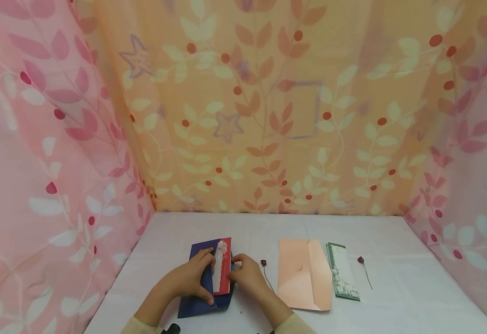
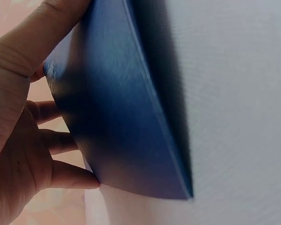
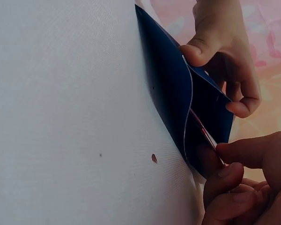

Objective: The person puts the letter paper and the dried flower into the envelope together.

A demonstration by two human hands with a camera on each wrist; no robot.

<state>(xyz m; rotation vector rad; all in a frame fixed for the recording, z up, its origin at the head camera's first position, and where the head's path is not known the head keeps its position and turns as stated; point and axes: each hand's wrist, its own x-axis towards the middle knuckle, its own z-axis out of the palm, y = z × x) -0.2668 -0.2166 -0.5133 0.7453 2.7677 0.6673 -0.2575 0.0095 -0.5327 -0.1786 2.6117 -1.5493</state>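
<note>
A dark blue envelope (image 1: pixel 193 307) stands with its mouth spread, and a red card (image 1: pixel 224 278) with a white floral panel sits partly inside. My left hand (image 1: pixel 190 277) grips the envelope across its body, thumb near the mouth and fingers along the far edge. In the left wrist view, several fingertips touch the edge of the blue envelope (image 2: pixel 126 126). At the open side, my right hand (image 1: pixel 248 277) pinches the outer edge of the red card. The right wrist view shows the card (image 3: pixel 203 129) edge-on between the envelope's walls; its inner part is hidden.
To the right lies a peach envelope (image 1: pixel 293 273) with its flap out, partly beside a green floral card (image 1: pixel 343 273). One dried red rose (image 1: pixel 263 263) is near my right wrist; another rose (image 1: pixel 361 260) lies farther right. Patterned curtains (image 1: pixel 243 139) enclose the white table (image 1: pixel 410 287).
</note>
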